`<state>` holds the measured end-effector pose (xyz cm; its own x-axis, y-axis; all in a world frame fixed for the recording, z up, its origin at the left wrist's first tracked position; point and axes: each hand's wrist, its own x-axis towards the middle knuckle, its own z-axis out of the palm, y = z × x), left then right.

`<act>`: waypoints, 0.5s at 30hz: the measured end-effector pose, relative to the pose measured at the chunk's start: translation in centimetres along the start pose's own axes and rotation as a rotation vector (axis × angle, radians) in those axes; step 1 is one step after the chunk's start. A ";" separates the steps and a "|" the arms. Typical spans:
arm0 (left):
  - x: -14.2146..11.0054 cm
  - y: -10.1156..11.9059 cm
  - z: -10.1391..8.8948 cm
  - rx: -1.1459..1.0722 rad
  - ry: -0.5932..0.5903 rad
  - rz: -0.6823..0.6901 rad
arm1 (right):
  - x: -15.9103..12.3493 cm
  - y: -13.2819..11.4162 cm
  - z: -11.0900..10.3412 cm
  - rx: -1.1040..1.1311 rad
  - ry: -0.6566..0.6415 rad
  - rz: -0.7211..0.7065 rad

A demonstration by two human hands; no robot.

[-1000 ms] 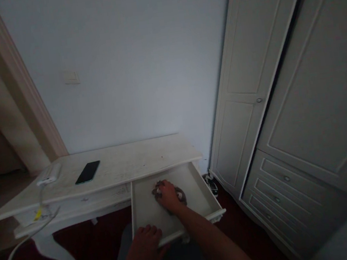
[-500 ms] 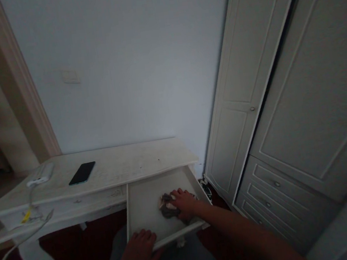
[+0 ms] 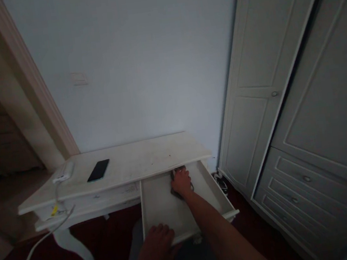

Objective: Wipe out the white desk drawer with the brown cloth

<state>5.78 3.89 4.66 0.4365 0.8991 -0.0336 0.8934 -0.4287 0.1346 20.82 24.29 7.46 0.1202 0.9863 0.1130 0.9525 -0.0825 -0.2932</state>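
A white drawer [image 3: 167,216] stands pulled out of the right half of the white table [image 3: 138,156]. Inside it, close to the back, my right hand [image 3: 182,182] presses on a crumpled dark cloth [image 3: 177,195], its fingers closed over it. Most of the cloth is hidden under that hand. My left hand [image 3: 158,243] holds the drawer's front edge near its left corner, fingers curled over the rim. My right forearm crosses above the drawer front.
On the tabletop lie a dark phone [image 3: 98,170] and a white power strip [image 3: 64,172]; its cable [image 3: 51,231] hangs at the left. A white wardrobe [image 3: 254,111] stands at the right. Dark and white items [image 3: 221,183] lie on the floor beside the table.
My right hand has moved with the cloth from the middle of the drawer toward its back. My left hand stays on the front edge. The view has shifted slightly left.
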 end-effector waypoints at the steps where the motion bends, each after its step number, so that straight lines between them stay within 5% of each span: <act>1: 0.0 -0.1 0.1 0.008 0.014 0.012 | -0.3 -0.6 0.2 0.013 0.004 -0.010; 6: -0.4 -0.2 0.0 0.035 0.103 0.065 | -1.2 -1.6 0.3 0.056 -0.020 -0.100; 15: -0.2 -0.4 0.4 0.092 0.052 0.105 | -1.3 -3.5 1.1 0.134 -0.091 -0.209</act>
<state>5.39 3.86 4.24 0.5237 0.8515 0.0278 0.8503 -0.5244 0.0436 17.05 23.50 7.33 -0.1063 0.9893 0.1005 0.9077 0.1377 -0.3963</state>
